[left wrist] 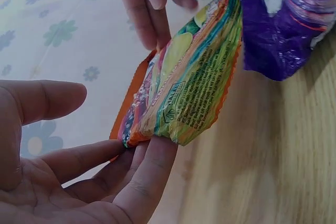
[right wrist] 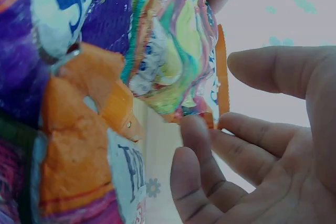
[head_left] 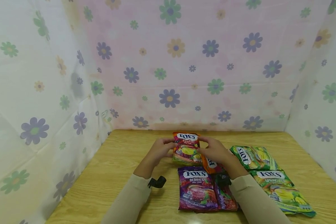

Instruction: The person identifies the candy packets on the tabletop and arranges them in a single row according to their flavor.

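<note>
An orange-red Fox's Fruits packet (head_left: 186,148) stands between my two hands at the back of the wooden table. The left hand (head_left: 161,151) touches its left side; in the left wrist view the fingertips (left wrist: 157,150) lie against the packet (left wrist: 184,77), the thumb held apart. From the other side, the right hand (head_left: 215,151) has its fingers at the packet's edge, and the right wrist view shows that thumb (right wrist: 273,69) off the packet (right wrist: 184,40). Another orange packet (head_left: 211,166) lies partly under the right hand.
Nearer the front lie a purple Berries packet (head_left: 197,189) and a darker packet (head_left: 226,197) partly hidden by the right wrist. Two green Spring packets (head_left: 254,158) lie at the right. Flowered cloth (head_left: 196,105) surrounds the table's back and sides.
</note>
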The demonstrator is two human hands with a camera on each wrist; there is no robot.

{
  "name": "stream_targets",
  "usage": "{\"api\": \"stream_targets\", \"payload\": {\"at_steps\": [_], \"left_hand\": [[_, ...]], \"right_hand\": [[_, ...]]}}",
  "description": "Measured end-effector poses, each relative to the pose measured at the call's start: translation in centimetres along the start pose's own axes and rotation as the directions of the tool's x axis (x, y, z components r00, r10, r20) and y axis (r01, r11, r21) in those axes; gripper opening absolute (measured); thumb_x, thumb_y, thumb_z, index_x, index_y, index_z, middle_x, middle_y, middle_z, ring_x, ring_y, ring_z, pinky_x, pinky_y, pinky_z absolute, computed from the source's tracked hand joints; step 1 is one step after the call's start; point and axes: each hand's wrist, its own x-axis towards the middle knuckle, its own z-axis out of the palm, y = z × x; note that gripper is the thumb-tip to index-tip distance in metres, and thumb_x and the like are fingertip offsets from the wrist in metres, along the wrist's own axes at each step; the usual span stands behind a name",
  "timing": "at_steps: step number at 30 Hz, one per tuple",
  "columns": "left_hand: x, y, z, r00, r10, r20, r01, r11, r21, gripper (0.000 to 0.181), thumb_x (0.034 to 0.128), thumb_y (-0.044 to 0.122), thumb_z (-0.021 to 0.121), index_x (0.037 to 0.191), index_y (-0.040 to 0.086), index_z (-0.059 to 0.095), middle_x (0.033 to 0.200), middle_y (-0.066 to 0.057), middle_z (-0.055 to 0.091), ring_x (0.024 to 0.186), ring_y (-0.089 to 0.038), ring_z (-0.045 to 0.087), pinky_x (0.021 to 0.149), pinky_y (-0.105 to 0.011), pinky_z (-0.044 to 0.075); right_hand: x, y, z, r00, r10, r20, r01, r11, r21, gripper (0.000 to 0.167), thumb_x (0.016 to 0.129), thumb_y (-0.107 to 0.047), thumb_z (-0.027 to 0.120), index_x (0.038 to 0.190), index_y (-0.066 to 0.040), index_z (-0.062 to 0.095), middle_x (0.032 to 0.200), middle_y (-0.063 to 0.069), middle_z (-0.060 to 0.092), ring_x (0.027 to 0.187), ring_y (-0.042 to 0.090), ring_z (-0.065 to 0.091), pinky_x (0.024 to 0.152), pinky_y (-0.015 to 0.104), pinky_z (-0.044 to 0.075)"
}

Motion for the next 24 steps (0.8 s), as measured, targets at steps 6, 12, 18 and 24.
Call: {"api": "stream_targets", "payload": {"at_steps": [6, 12, 18, 24], "left_hand": [[-0.2, 0.6, -0.3, 1.000, 0.004, -0.012, -0.004, 1.000, -0.008, 0.052, 0.1044, 0.023, 0.060, 0.149, -0.002, 0.051, 0.147, -0.022, 0.055, 0.127, -0.038, 0.063, 0.092, -0.045, 0.061], [-0.6, 1.2, -0.5, 0.999, 0.002, -0.040, -0.002, 1.000, -0.013, 0.050, 0.1039, 0.024, 0.061, 0.147, 0.000, 0.054, 0.147, -0.019, 0.056, 0.128, -0.035, 0.062, 0.094, -0.046, 0.060], [-0.6, 1.2, -0.9, 0.999, 0.022, -0.039, -0.024, 0.999, -0.035, 0.050, 0.1031, 0.021, 0.063, 0.147, 0.000, 0.053, 0.148, -0.019, 0.056, 0.124, -0.037, 0.065, 0.091, -0.043, 0.062], [-0.7, 1.3, -1.6, 0.997, 0.045, -0.056, -0.045, 0.999, -0.011, 0.050, 0.1001, 0.018, 0.067, 0.145, 0.000, 0.056, 0.147, -0.019, 0.056, 0.118, -0.033, 0.068, 0.089, -0.041, 0.062]], "right_hand": [[-0.1, 0.0, -0.1, 0.999, -0.038, -0.006, 0.038, 0.997, 0.061, 0.070, 0.097, -0.028, 0.072, 0.159, -0.019, 0.042, 0.154, 0.021, 0.051, 0.101, 0.029, 0.075, 0.075, 0.041, 0.063], [0.1, -0.1, 0.1, 0.998, -0.064, -0.021, 0.065, 0.994, 0.086, 0.074, 0.095, -0.025, 0.075, 0.160, -0.023, 0.040, 0.159, 0.019, 0.045, 0.091, 0.023, 0.076, 0.072, 0.039, 0.062], [-0.2, -0.4, 0.1, 0.996, -0.083, -0.028, 0.085, 0.990, 0.112, 0.076, 0.094, -0.024, 0.076, 0.160, -0.025, 0.039, 0.163, 0.015, 0.040, 0.112, 0.033, 0.072, 0.079, 0.044, 0.063], [0.2, -1.1, 0.3, 0.994, -0.102, -0.042, 0.107, 0.984, 0.142, 0.075, 0.092, -0.019, 0.078, 0.158, -0.023, 0.043, 0.163, 0.012, 0.040, 0.112, 0.032, 0.071, 0.078, 0.041, 0.062]]}}
